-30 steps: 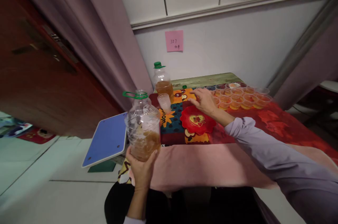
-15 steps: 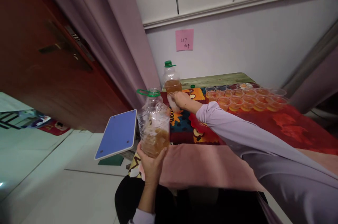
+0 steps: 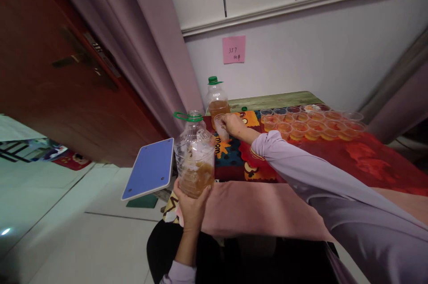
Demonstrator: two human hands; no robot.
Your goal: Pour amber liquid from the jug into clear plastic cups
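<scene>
Cup handling: pinch lightly at the rim, since thin walls would probably dent under a hard squeeze; easing one cup free with a small twist should keep the others nested.
Bottle handling: keep it upright and supported low, as its mouth is uncapped.
Right hand (image 3: 236,125): fingers drawn together on the rim of the stack of nested clear plastic cups (image 3: 221,129); how many cups they pinch cannot be told. Back of the hand up, forearm slanting over the red scalloped plate (image 3: 250,157).
Left hand (image 3: 192,206): clamped round the base of the clear ribbed plastic bottle with a green ring handle (image 3: 195,161), thumb on its right side, forearm rising from below.
Bottle place: near-left corner of the cloth-covered table (image 3: 384,168).
Stack place: towards the far-left corner, just before the green-capped plastic bottle (image 3: 219,108).
Filled cups (image 3: 316,128): rows towards the far edge, right of the stack.
</scene>
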